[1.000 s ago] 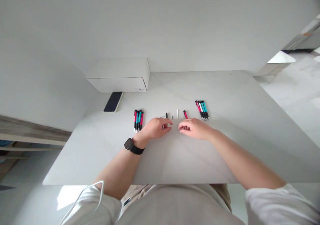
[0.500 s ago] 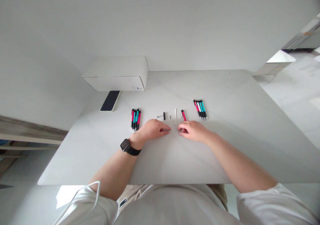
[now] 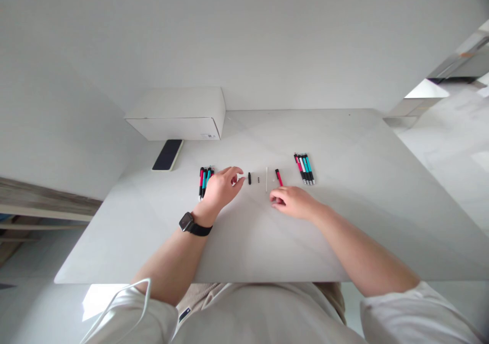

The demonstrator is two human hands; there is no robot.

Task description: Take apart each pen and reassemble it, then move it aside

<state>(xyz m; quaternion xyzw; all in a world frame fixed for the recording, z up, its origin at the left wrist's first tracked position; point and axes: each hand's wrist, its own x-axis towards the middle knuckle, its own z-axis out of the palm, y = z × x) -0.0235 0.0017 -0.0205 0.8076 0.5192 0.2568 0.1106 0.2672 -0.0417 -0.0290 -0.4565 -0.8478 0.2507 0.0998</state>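
Observation:
My left hand [image 3: 225, 185] is over the table with thumb and forefinger apart, just left of a short black pen grip [image 3: 249, 178]. The small metal piece once beside that grip is hidden by my fingers or too small to see. Farther right lie a tiny dark spring-like part [image 3: 259, 180] and a thin white refill [image 3: 267, 179]. My right hand [image 3: 292, 202] rests on the table with loosely curled fingers, a gap showing between forefinger and thumb. It is just below a red pen barrel with a black end [image 3: 278, 177], whose lower end it partly covers.
Several assembled pens [image 3: 202, 181] lie partly behind my left hand. Another row of pens [image 3: 304, 168] is at the right. A phone [image 3: 167, 155] lies in front of a white box [image 3: 173, 128] at the back left of the white table [image 3: 344, 145].
My left hand has moved left and away from me, and its thumb and forefinger have spread. It now covers part of the left pens. My right hand has hardly moved.

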